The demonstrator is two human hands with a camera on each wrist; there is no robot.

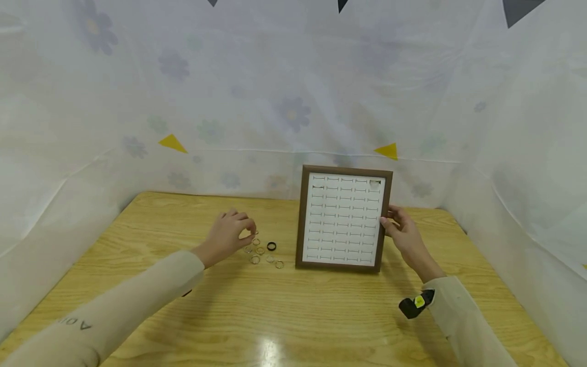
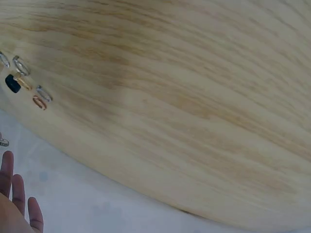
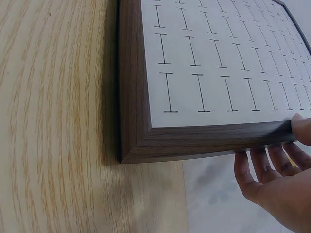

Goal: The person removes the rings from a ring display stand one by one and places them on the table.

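— Where is the work at right now?

— At the rings [image 1: 263, 252], I'd say. A small cluster of thin metal bands, gold and silver in tone, plus one chunky black one [image 1: 271, 246], lies on the tabletop [image 1: 293, 316] just left of the display board [image 1: 343, 219]. The left hand [image 1: 228, 235] is down at the far left of the cluster, fingertips curled together as if pinching one; whether a ring sits between them I cannot tell.

— And the board?

— Propped upright, dark wood frame, white face ruled with rows of slits. The right hand [image 1: 403, 234] grips its right edge, thumb in front, fingers behind.

— Next move?

— Probably a fine pinch and a careful slide into a slit. The bands look slick, the varnished wood glossy.
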